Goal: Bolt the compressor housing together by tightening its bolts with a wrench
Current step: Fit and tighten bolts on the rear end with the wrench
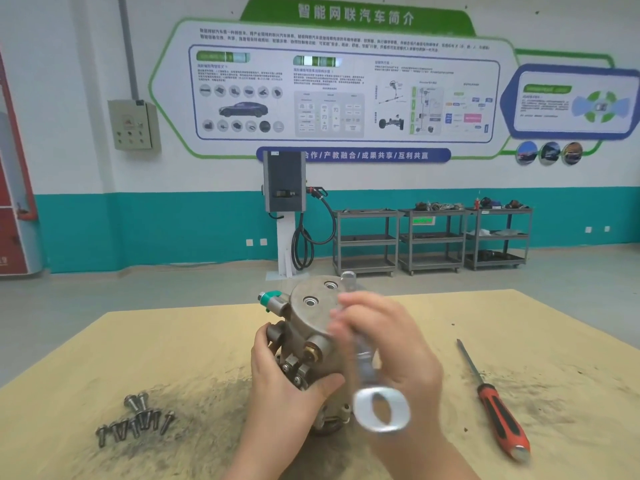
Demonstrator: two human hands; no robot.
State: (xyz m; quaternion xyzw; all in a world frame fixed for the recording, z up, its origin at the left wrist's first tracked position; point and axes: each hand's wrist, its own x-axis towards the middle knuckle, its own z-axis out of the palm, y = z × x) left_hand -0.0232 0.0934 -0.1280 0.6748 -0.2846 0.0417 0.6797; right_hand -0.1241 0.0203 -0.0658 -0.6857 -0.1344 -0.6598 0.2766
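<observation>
Automotive training workshop. Back wall white over a teal band, carrying a large green-and-blue info board (346, 81) in Chinese with car pictures, part photos and system diagrams. Below it a grey EV charging unit (284, 181) on a white post, black cable (304, 244) looped beside it. To its right, three grey metal carts (431, 239) in a row, parts and wiring heaped on their top shelves. Beige electrical box (133, 124) on the wall at left, conduit running up from it. Bare grey concrete floor. Near the camera, a desk (173, 341) covered in tan board, smeared with dark grime, with loose bolts (136, 419), a red-handled screwdriver (495, 407) and a metal compressor (311, 327).
</observation>
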